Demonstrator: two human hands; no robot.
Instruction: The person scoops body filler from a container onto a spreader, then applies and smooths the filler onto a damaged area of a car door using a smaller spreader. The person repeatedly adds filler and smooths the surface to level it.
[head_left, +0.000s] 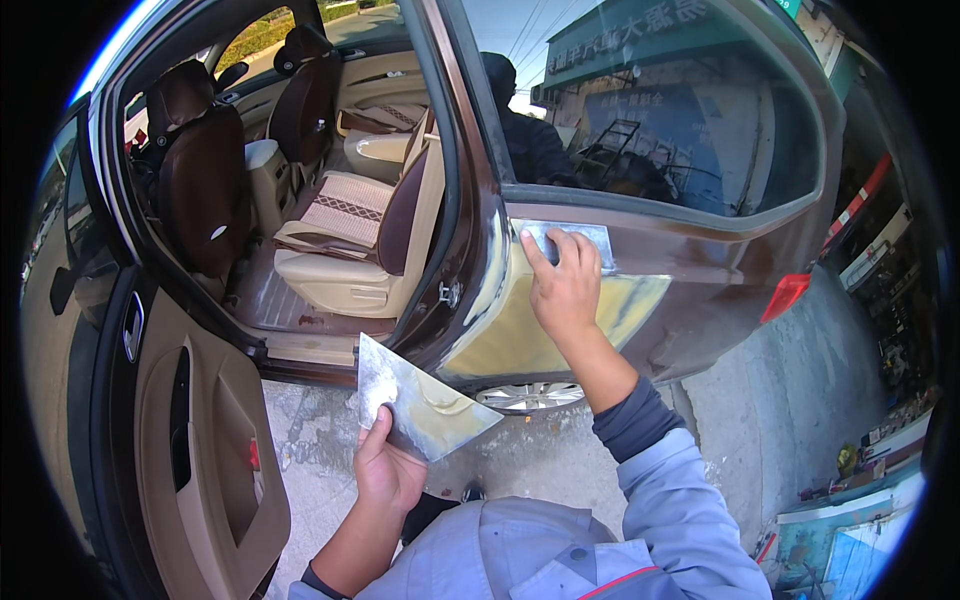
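My right hand [565, 285] holds a flat, pale metal scraper [598, 243] against the brown car's rear side panel, just below the window, at the top of a yellow patch of filler [500, 335] with streaky grey edges. Lower down, my left hand [390, 460] grips a metal plate [440, 415] by its edge, thumb on its face, with yellowish paste smeared over it. The plate is tilted in front of the door sill; the fingers behind it are hidden.
The open rear door [215, 420] stands at left, showing seats [330, 220] inside. The wheel [530, 395] is under the panel, the tail light [783, 295] at right. Pavement [770, 390] lies below; clutter lines the far right. The side window [700, 120] reflects a dark figure.
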